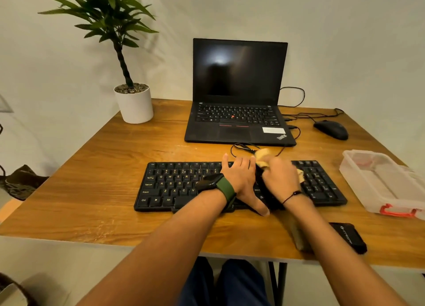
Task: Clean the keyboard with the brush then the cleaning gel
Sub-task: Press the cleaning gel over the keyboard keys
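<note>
A black keyboard [174,184] lies across the middle of the wooden desk. Both hands are over its centre-right keys. My left hand [239,179] rests flat on the keys, fingers stretched forward, with a green-strapped watch on the wrist. My right hand [280,177] sits beside it with curled fingers, gripping the yellowish cleaning gel [262,155] and pressing it on the keys. Gel pokes out above the knuckles and to the right of the hand. A brown brush [296,234] lies near the desk's front edge, partly hidden under my right forearm.
A clear plastic container [379,181] with a red latch stands right of the keyboard. Behind the keyboard an open black laptop [236,76] stands, with cables and a black mouse [331,128] to its right. A potted plant [134,105] is back left, a black case [349,236] front right.
</note>
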